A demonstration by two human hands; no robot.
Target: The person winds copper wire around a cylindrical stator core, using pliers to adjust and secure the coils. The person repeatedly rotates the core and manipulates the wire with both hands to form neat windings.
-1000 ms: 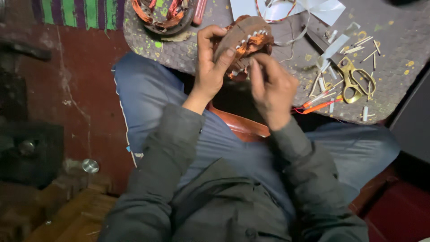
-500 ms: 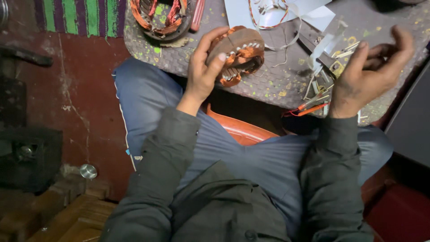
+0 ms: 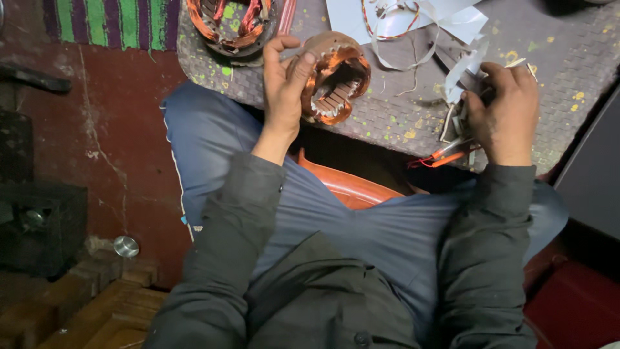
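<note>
- The stator [image 3: 332,81] is gripped by the left hand [image 3: 284,90] at the bench's [image 3: 387,123] near edge.
- Paper strips [image 3: 462,77] are grasped by the right hand [image 3: 504,110], near the right edge.

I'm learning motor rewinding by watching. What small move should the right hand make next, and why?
Probably pick one paper strip and carry it to the stator: the right hand is among the strips, while the left hand holds the copper-wound stator tilted on the mat.

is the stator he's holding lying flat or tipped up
Tipped up. The left hand props the stator on its edge on the table, bore and copper windings facing the camera.
</note>
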